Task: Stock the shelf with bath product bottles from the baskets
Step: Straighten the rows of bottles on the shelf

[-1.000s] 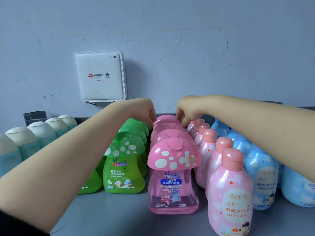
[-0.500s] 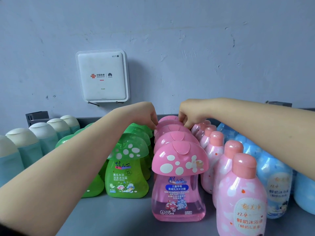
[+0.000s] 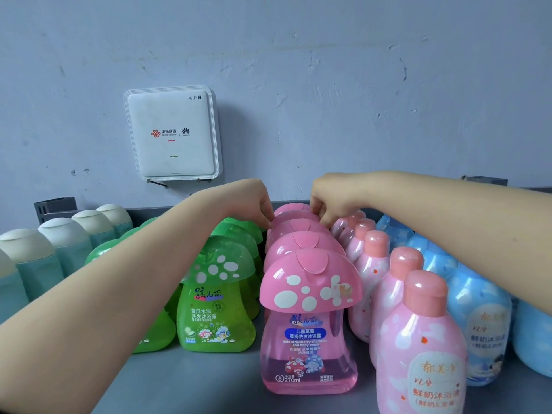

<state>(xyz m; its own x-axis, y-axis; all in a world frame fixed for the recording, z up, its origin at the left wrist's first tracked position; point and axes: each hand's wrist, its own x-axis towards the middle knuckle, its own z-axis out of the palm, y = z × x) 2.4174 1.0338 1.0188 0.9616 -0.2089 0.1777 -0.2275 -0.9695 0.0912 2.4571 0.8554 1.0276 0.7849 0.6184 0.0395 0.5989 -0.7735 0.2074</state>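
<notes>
Several pink mushroom-cap bottles (image 3: 307, 324) stand in a row running back across the grey shelf (image 3: 194, 383). My left hand (image 3: 254, 204) and my right hand (image 3: 331, 198) reach to the far end of that row. Their curled fingers pinch the left and right edges of a rear pink mushroom bottle's cap (image 3: 294, 218). Only the caps of the rear bottles show; their bodies are hidden behind the front ones.
Green mushroom bottles (image 3: 216, 309) line up left of the pink row, with teal cream-capped bottles (image 3: 59, 249) further left. Pink round-cap bottles (image 3: 418, 339) and blue bottles (image 3: 478, 309) stand to the right. A white WiFi box (image 3: 171, 132) hangs on the wall behind.
Both hands stay at the rear pink caps, shifting only slightly. The view has drifted a little to the left.
</notes>
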